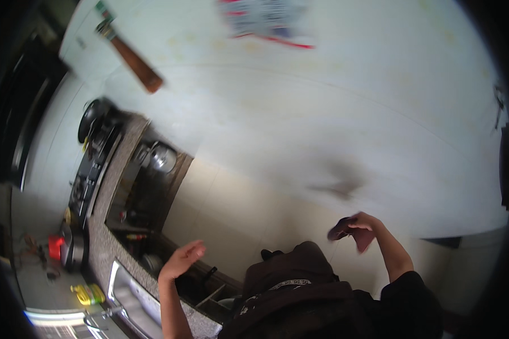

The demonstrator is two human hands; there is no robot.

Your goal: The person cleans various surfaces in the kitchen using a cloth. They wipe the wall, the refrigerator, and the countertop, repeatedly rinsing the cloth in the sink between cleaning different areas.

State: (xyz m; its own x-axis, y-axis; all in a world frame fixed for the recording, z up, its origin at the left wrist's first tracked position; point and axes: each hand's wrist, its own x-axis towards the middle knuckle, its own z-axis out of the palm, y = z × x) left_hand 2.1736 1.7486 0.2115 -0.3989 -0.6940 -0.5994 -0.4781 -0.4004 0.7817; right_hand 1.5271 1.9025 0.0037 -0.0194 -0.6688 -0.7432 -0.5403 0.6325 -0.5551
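My right hand (pixel 364 222) grips a dark reddish cloth (pixel 362 238), which hangs from the fingers over the pale tiled floor near the white wall. At the lower left, my left hand (pixel 184 258) is raised in front of the granite counter edge, its fingers slightly curled and nothing seen in them. Between the hands, dark clothing covers my body. A blurred shadow falls on the white wall beyond the right hand.
A steel sink (pixel 133 296), a yellow bottle (pixel 88 294), a red item (pixel 56 247) and a gas stove (pixel 85 182) line the granite counter (pixel 110 190). Below it, open shelves hold a metal pot (pixel 163 157). A brown wooden object (pixel 135 63) hangs on the wall.
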